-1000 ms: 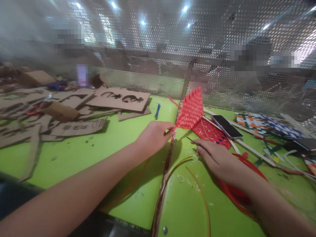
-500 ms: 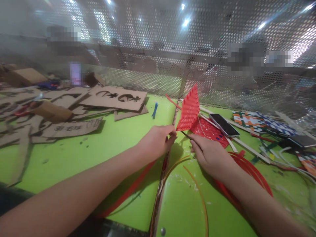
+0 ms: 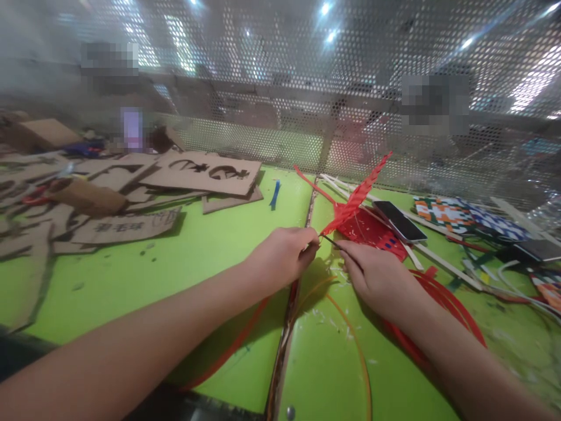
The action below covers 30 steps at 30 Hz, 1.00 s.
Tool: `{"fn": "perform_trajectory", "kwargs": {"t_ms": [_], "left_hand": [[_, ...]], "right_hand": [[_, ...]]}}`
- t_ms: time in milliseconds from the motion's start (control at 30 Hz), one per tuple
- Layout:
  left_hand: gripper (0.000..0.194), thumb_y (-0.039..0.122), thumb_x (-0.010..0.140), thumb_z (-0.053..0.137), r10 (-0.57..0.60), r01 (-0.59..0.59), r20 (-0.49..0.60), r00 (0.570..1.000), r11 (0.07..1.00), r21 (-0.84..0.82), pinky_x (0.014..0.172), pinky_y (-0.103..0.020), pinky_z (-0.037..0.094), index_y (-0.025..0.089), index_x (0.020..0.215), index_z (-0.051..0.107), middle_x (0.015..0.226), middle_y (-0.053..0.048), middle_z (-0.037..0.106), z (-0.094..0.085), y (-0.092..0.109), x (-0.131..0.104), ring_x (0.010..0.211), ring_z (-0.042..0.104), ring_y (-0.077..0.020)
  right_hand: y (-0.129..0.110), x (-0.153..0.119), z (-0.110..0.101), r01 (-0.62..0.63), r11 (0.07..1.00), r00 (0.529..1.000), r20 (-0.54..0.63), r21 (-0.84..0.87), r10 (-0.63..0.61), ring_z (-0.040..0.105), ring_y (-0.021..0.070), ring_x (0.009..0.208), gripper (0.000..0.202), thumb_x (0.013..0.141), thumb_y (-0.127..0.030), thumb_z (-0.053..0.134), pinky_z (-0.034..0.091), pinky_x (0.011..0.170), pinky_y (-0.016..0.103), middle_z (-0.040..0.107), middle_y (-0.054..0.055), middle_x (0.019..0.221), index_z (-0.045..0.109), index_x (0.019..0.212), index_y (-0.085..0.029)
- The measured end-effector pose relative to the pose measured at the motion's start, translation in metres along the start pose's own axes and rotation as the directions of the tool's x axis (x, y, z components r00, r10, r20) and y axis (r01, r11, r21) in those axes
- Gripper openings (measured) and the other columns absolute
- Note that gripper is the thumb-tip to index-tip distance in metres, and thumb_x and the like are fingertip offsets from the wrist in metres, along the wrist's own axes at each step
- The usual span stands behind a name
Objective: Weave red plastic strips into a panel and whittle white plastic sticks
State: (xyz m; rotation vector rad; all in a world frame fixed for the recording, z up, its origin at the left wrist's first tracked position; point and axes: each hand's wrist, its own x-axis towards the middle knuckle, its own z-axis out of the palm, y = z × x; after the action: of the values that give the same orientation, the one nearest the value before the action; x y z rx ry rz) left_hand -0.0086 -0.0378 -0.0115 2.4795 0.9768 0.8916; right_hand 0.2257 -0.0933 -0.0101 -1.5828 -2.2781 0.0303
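A red woven piece [image 3: 360, 192] stands tilted over the table, seen nearly edge-on, its lower corner at the fingertips of my left hand [image 3: 291, 251]. That hand is closed in a pinch on this corner. My right hand [image 3: 370, 272] is closed around a thin dark tool [image 3: 332, 240], whose tip meets the same corner. Behind my right hand lies a flat red woven sheet [image 3: 372, 234] with small white scraps on it. A coil of red strip [image 3: 456, 310] lies partly under my right forearm.
Cut cardboard [image 3: 210, 172] and a cardboard tube [image 3: 87, 197] lie at the left. A phone [image 3: 400, 221], pale strips and woven patterned pieces [image 3: 442, 214] are at the right. A perforated metal screen [image 3: 280, 111] stands behind.
The red woven piece has turned from showing its broad face to nearly edge-on, its top leaning right. Both hands have shifted slightly, my left hand a little to the right.
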Motion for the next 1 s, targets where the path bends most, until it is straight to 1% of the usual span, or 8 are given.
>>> {"fn": "perform_trajectory", "kwargs": {"t_ms": [233,400,567,700,900,1000], "left_hand": [[0.016,0.018,0.1,0.058,0.021,-0.021,0.011,1.0,1.0,0.018,0.067,-0.028,0.043,0.017,0.095,0.073,0.082,-0.004,0.075,0.002,0.001,-0.001,0.069,0.064,-0.0169],[0.014,0.015,0.097,0.059,0.029,-0.029,0.009,1.0,1.0,0.011,0.067,-0.027,0.043,0.016,0.091,0.072,0.079,-0.003,0.072,0.003,0.002,-0.001,0.069,0.062,-0.0162],[0.013,0.016,0.096,0.06,0.028,-0.028,-0.026,0.999,1.0,0.003,0.065,-0.027,0.042,0.017,0.091,0.071,0.076,-0.001,0.07,0.003,0.001,-0.001,0.065,0.06,-0.0148],[0.013,0.017,0.096,0.06,0.037,-0.037,-0.032,0.999,0.999,-0.003,0.065,-0.026,0.042,0.018,0.09,0.071,0.075,-0.001,0.07,0.003,0.001,-0.001,0.064,0.059,-0.0144],[0.013,0.013,0.094,0.06,0.052,-0.053,-0.019,0.998,0.999,-0.01,0.067,-0.027,0.043,0.018,0.089,0.07,0.079,-0.001,0.071,0.004,0.004,-0.003,0.07,0.062,-0.0152],[0.012,0.013,0.094,0.06,0.042,-0.043,-0.035,0.998,0.999,-0.008,0.066,-0.027,0.042,0.018,0.088,0.069,0.077,-0.001,0.07,0.004,0.005,-0.003,0.067,0.06,-0.0148]], "right_hand": [[-0.004,-0.006,-0.001,-0.022,0.999,1.0,0.001,-0.047,0.022,0.079,0.0348,0.11,0.044,0.108,-0.028,0.041,0.061,0.101,0.054,0.081,0.018,0.124,0.074,0.133,-0.014],[-0.009,-0.005,0.002,-0.018,0.997,1.0,0.025,-0.071,0.02,0.079,0.0339,0.111,0.042,0.107,-0.026,0.042,0.062,0.099,0.051,0.081,0.018,0.123,0.074,0.132,-0.016],[-0.007,-0.004,-0.001,-0.005,0.997,0.999,0.031,-0.077,0.008,0.08,0.0332,0.107,0.042,0.106,-0.024,0.043,0.063,0.096,0.05,0.082,0.018,0.122,0.074,0.132,-0.013],[-0.007,-0.005,-0.001,0.006,0.997,0.999,0.034,-0.082,-0.003,0.08,0.0327,0.109,0.042,0.106,-0.024,0.042,0.064,0.094,0.046,0.082,0.018,0.121,0.074,0.132,-0.013],[-0.013,-0.006,0.0,-0.015,0.996,0.999,0.036,-0.089,0.018,0.081,0.0315,0.106,0.036,0.106,-0.022,0.045,0.064,0.091,0.043,0.082,0.016,0.12,0.077,0.123,-0.019],[-0.012,-0.005,-0.003,-0.016,0.996,0.999,0.042,-0.093,0.02,0.081,0.0319,0.105,0.037,0.105,-0.021,0.045,0.064,0.089,0.043,0.082,0.016,0.12,0.077,0.123,-0.017]]}}
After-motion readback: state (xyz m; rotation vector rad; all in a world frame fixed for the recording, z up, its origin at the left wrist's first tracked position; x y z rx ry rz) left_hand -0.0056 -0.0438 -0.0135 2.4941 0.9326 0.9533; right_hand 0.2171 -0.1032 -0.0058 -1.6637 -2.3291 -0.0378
